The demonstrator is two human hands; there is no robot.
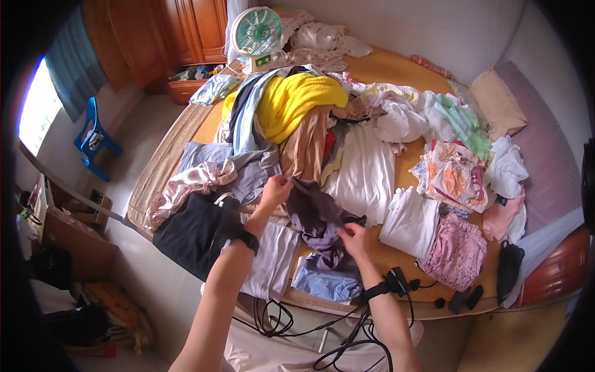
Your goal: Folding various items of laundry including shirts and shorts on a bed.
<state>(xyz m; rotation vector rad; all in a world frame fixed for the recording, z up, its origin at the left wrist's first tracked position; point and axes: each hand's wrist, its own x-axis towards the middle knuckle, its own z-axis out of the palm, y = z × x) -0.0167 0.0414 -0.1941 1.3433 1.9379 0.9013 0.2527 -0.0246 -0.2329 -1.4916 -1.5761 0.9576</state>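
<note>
A dark purple-grey garment [315, 208] hangs loosely between my hands, crumpled, its lower part over a folded light blue cloth [325, 280]. My left hand [276, 189] is closed on its upper left edge. Its right side is pinched by my right hand [354, 240], thumb against fingers. Left of the garment lie a striped white-grey cloth [271, 255] and a black garment [197, 230]. Beyond it spread a brown garment [305, 146] and a white shirt [365, 170]. What kind of garment I hold cannot be made out.
Clothes cover much of the bed [149, 167], with a yellow towel [297, 102] on the pile. Folded white clothes [409, 222] and a pink patterned garment [455, 251] lie at right. A fan [257, 34] stands at the back. Black cables [353, 338] hang by my right forearm.
</note>
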